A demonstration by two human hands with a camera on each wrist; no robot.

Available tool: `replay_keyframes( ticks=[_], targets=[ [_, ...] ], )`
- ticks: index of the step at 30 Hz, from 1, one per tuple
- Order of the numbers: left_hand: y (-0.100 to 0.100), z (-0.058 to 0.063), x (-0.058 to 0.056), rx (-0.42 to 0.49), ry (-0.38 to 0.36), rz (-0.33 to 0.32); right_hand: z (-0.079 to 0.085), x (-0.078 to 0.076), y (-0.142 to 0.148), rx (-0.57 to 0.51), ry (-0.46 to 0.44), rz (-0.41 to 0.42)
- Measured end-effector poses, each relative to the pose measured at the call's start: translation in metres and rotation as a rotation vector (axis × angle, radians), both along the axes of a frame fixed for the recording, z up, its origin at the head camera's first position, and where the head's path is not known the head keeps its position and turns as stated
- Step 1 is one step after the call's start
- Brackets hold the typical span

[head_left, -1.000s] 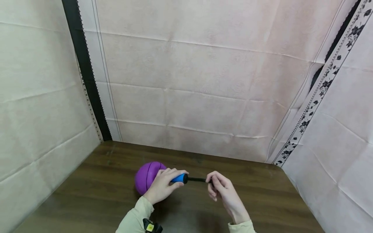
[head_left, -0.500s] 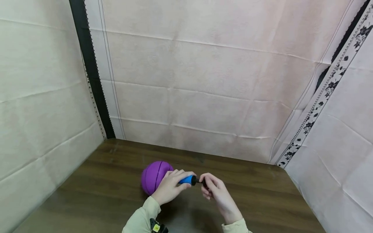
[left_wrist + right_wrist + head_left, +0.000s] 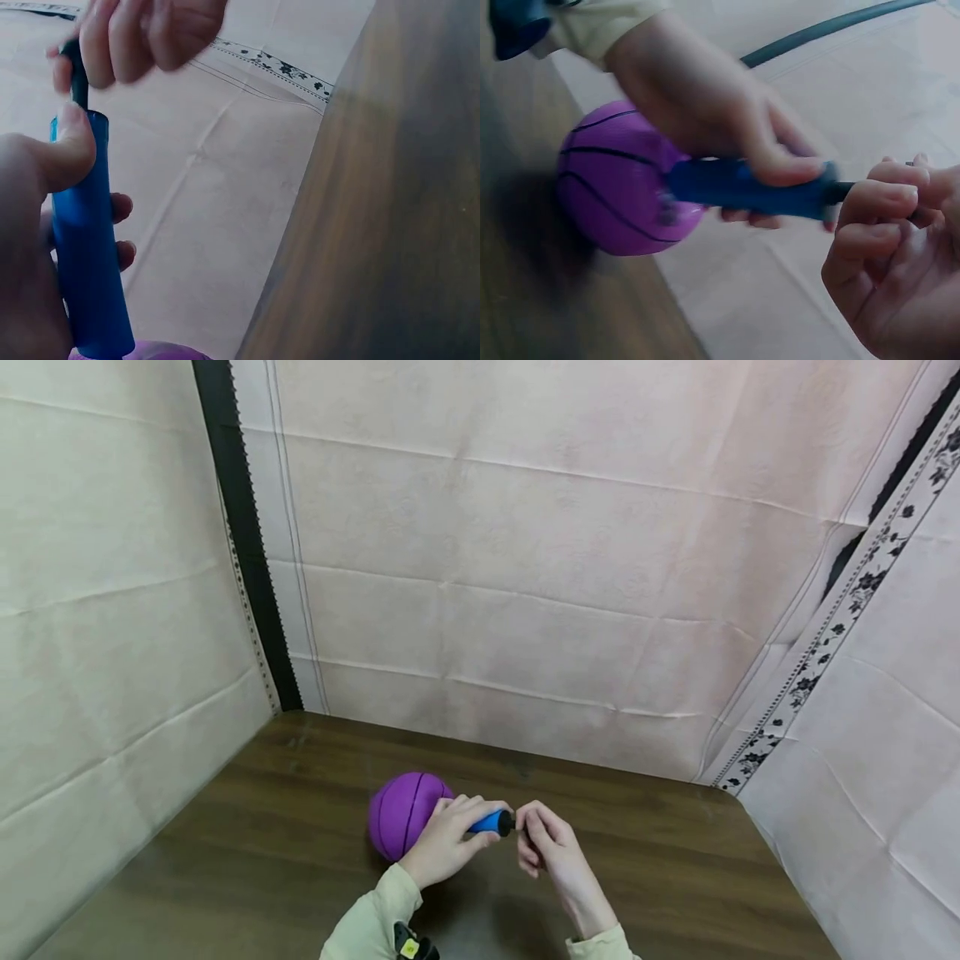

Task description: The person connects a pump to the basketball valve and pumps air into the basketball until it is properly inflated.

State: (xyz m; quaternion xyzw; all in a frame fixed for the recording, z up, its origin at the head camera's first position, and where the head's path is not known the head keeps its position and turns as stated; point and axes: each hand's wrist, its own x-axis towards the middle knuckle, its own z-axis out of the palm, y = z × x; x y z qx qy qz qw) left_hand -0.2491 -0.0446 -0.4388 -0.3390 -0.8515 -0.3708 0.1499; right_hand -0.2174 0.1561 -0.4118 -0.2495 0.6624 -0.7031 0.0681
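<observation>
**Blue pump (image 3: 489,822) between two hands, purple ball (image 3: 405,814) beside**

The left hand (image 3: 447,839) is gripping the blue body of the pump. The right hand (image 3: 553,845) pinches its black rod (image 3: 79,91) near the pump's end. Just beyond the left hand, the ball is over the tabletop (image 3: 300,852), at the pump's other end.

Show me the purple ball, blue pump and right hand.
Purple ball (image 3: 405,817), head view: middle of its visible side.
Blue pump (image 3: 90,251), left wrist view: lower half of its body.
Right hand (image 3: 555,853), head view: middle of the hand.
</observation>
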Motion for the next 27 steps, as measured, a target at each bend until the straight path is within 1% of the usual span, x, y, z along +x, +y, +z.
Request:
replay_keyframes(
  ticks=[2,4,6,9,11,13,16,19,22,25,27],
  targets=[
    [0.001,0.001,0.002,-0.015,0.025,-0.016,-0.004,-0.001,-0.002,0.02,-0.022,0.0],
    [0.0,0.002,0.002,-0.035,0.072,-0.025,-0.004,-0.001,0.0,0.043,-0.026,0.001],
    [-0.001,0.002,0.001,-0.045,0.119,-0.024,0.002,0.002,0.002,0.053,-0.007,0.002],
    [-0.003,0.005,-0.001,-0.043,0.185,-0.001,0.014,0.007,0.009,0.049,0.05,-0.016],
    [-0.004,0.008,-0.001,-0.029,0.197,0.018,0.02,0.011,0.015,0.011,0.094,-0.031],
    [-0.004,0.011,0.0,-0.017,0.193,0.033,0.025,0.014,0.019,-0.025,0.131,-0.053],
    [-0.003,0.013,0.001,-0.015,0.185,0.06,0.025,0.014,0.018,-0.089,0.157,-0.065],
    [0.0,0.013,0.004,-0.027,0.185,0.07,0.017,0.01,0.009,-0.113,0.139,-0.04],
    [0.002,0.013,0.007,-0.044,0.206,0.075,0.007,0.005,-0.002,-0.085,0.069,0.0],
    [0.001,0.012,0.007,-0.065,0.237,0.08,-0.001,0.001,-0.008,-0.04,0.01,-0.006],
    [0.0,0.011,0.006,-0.077,0.248,0.078,-0.002,0.0,-0.009,-0.01,0.01,-0.025]
  ],
)
